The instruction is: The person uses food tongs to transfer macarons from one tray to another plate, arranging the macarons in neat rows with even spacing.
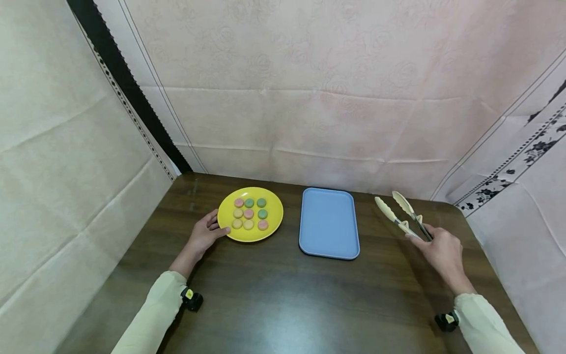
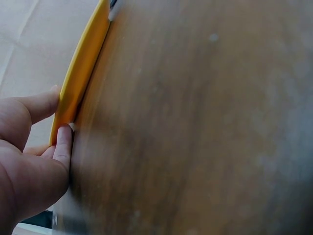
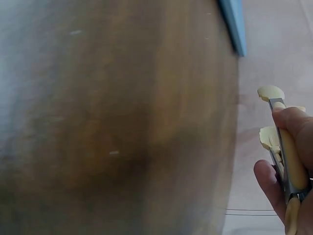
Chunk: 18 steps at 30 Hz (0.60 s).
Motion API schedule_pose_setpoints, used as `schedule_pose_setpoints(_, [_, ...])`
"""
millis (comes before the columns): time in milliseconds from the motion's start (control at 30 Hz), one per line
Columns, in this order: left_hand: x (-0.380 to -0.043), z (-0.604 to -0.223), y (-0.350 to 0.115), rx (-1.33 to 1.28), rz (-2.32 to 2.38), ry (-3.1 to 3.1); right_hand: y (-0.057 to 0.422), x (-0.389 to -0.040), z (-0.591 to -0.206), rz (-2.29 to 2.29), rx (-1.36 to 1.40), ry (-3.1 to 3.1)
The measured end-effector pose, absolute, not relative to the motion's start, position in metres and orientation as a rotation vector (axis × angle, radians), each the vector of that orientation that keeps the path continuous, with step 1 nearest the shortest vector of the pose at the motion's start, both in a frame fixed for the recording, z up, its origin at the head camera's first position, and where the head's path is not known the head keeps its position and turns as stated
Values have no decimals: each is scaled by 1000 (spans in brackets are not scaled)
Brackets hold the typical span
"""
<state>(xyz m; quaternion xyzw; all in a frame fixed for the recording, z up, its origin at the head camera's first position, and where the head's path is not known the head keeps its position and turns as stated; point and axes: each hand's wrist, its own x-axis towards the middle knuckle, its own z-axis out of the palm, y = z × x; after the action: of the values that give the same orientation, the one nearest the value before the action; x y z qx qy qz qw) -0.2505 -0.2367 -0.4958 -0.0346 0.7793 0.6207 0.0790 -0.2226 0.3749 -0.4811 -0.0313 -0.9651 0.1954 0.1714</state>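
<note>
At the left rim of a yellow plate (image 1: 275,209), my left hand (image 1: 206,236) pinches the edge, as the left wrist view shows with the plate (image 2: 84,63) between thumb and fingers. Several small round pieces (image 1: 248,214) in pink, green and pale yellow lie in rows on it. On the right, my right hand (image 1: 444,250) grips tongs (image 1: 386,209) with cream tips and metal arms. Their tips stand apart, pointing away toward the back wall, with nothing between them. In the right wrist view, fingers and thumb wrap the handles of the tongs (image 3: 292,156).
A blue rectangular tray (image 1: 329,223) lies on the dark wooden table (image 1: 283,295) between the plate and the tongs. Pale patterned cloth (image 1: 309,123) hangs behind the table's far edge and along both sides.
</note>
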Motion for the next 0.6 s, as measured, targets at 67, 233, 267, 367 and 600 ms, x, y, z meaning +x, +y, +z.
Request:
schedule_pose_setpoints(67, [-252,-498,-237,-117,1862,2323,376,-221,-487,560,-101,-2759])
schedule_pose_setpoints(233, [-263,-521,-243,-127,1878,2335,374,-219,-497,563,-109,-2802])
schedule_pose_setpoints(267, [-264,-525,-244,-123,1879,2342,373,-218,-498,564,-109,-2814])
schedule_pose_setpoints(367, [-265,-529,-244,-121,1873,2347,373,-219,-501,560,-103,-2839])
schedule_pose_setpoints(600, [-265,-529,-245,-117,1872,2356,373,-219,-500,459,-65,-2947])
